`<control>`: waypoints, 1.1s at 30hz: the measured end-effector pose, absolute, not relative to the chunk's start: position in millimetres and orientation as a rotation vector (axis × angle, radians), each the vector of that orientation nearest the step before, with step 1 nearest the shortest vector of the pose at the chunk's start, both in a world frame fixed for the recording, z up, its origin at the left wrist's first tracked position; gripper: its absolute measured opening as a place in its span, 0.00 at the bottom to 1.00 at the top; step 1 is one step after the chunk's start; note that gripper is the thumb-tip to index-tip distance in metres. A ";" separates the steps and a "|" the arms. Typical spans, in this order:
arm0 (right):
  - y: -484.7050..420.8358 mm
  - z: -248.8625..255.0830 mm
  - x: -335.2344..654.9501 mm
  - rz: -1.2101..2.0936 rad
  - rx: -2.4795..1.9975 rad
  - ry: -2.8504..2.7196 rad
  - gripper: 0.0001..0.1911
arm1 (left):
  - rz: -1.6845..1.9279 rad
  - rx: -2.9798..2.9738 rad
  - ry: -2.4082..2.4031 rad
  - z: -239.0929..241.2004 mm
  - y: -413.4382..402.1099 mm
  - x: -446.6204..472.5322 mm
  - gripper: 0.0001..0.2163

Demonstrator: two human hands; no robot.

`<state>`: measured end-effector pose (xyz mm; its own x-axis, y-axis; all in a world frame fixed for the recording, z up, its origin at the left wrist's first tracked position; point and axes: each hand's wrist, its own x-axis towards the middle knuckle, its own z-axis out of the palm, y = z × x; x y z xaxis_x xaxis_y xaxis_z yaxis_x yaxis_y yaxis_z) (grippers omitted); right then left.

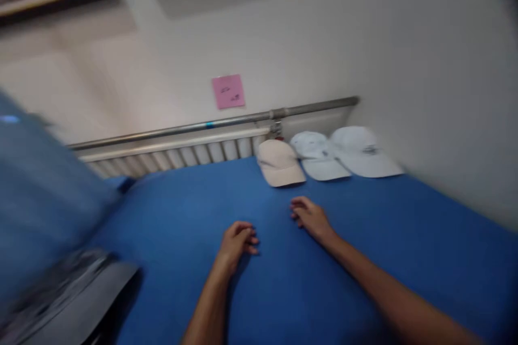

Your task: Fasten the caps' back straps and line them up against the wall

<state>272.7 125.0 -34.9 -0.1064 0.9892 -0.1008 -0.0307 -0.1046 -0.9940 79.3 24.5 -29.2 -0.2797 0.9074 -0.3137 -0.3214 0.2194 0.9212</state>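
The left hand (237,240) is half open, with its fingers loosely bent, and it has hold of nothing. The right hand (314,218) is a little farther forward. Its fingers are loosely bent and a bit apart, and it has hold of nothing too. Both hands are over a wide, flat, bright blue top (182,210). I cannot tell if they touch it.

Three caps sit in a row past the hands, at the far edge of the blue top. The pale pinkish-cream cloth cap with a round front brim (281,163) is nearest to the hands, just past the right hand and a bit to its left. Next to it, past the right hand, is a bluish-white cloth cap with a small dark mark (313,146). Then, farther to the right, is a big white cloth cap with dark marks on its front (356,145). All their brims point toward the hands' side.

To the left of the left hand, and closer to the person, is a dark grey hat with a wide grey brim (84,296). It is blurry.

Past the hands there is a white ribbed heater (174,159), and a long grey metal pipe (170,133) above it. Higher up, a square pink paper note (229,91) is on the pale wall (307,48).
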 end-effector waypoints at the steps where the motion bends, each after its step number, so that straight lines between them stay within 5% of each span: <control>1: 116.5 -35.3 270.5 1.280 -1.196 -1.384 0.07 | 1.375 0.600 1.348 -28.2 24.3 78.3 0.02; 7: 81.5 -45.6 252.6 0.877 -1.027 -2.057 0.07 | 1.593 0.446 1.395 -31.9 15.7 48.2 0.03; 17: 62.2 -40.3 247.6 0.805 -0.982 -2.177 0.09 | 2.289 -0.237 1.502 -29.7 -45.7 -40.0 0.05; 33: 64.9 -45.8 247.1 0.859 -0.931 -2.134 0.09 | 2.381 -0.160 1.862 -25.1 -68.2 -48.2 0.07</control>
<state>247.1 64.9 -45.8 -0.5381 0.7897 0.2947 0.3656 0.5337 -0.7626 -48.2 -68.2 -25.1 -0.9878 0.0253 -0.1536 -0.1552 -0.2392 0.9585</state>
